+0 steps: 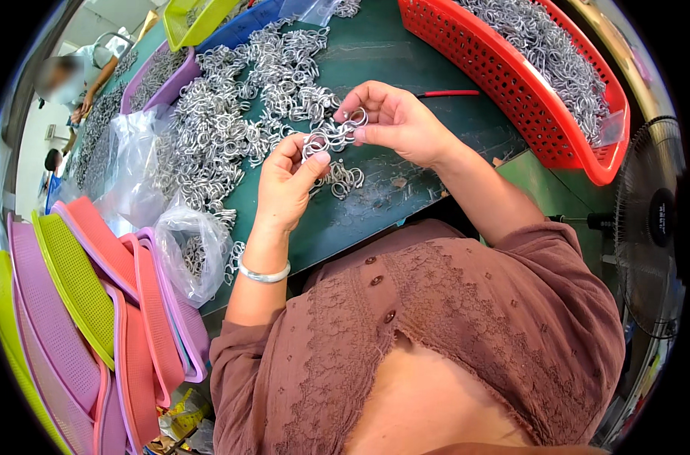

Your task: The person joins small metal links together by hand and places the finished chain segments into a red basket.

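Observation:
Both my hands meet above the near part of a green table [375,216]. My left hand [284,182] pinches silvery metal rings [314,145] between thumb and fingers. Opposite it, my right hand [398,125] grips another metal ring [356,117] by its thumb and fingertips. A few linked rings span the gap between the two hands. Just below them, a small cluster of rings [343,179] lies on the table. To the left and beyond spreads a large heap of the same metal rings [216,114]. Behind my right hand lies a thin red-handled tool [449,93].
A red perforated basket [504,72] full of metal pieces stands at the far right. Colourful stacked plastic baskets [79,303] crowd the left, beside a clear plastic bag [197,254] of rings. A black fan [652,220] stands at right. Another person [95,68] is at far left.

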Demonstrator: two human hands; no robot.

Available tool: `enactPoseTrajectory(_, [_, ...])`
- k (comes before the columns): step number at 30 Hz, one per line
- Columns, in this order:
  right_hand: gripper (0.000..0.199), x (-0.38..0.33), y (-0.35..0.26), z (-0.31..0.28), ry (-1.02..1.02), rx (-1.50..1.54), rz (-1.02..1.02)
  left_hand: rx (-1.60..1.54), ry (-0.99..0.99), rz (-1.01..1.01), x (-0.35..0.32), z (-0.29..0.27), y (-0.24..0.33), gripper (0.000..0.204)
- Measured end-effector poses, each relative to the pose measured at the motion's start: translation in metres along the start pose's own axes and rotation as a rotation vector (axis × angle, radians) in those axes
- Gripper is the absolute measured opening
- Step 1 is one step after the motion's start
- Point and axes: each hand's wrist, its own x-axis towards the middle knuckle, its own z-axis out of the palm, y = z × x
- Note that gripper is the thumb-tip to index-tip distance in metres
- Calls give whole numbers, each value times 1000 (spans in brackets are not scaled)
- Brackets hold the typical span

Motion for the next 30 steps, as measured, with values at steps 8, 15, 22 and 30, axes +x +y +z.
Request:
enactPoseTrajectory(8, [37,-4,6,7,122,111,-44,-190,-33,-82,-3,2,-1,17])
enactPoseTrajectory(15, [38,-5,7,8,128,124,-48,-282,-55,-116,-7,-1,1,22])
enactPoseTrajectory(22, [38,-4,17,10,56,88,-171,-216,-47,-202,-4,10,11,19])
enactPoseTrajectory(30, [39,-8,17,13,17,100,-152,3,34,-56,-1,17,2,14])
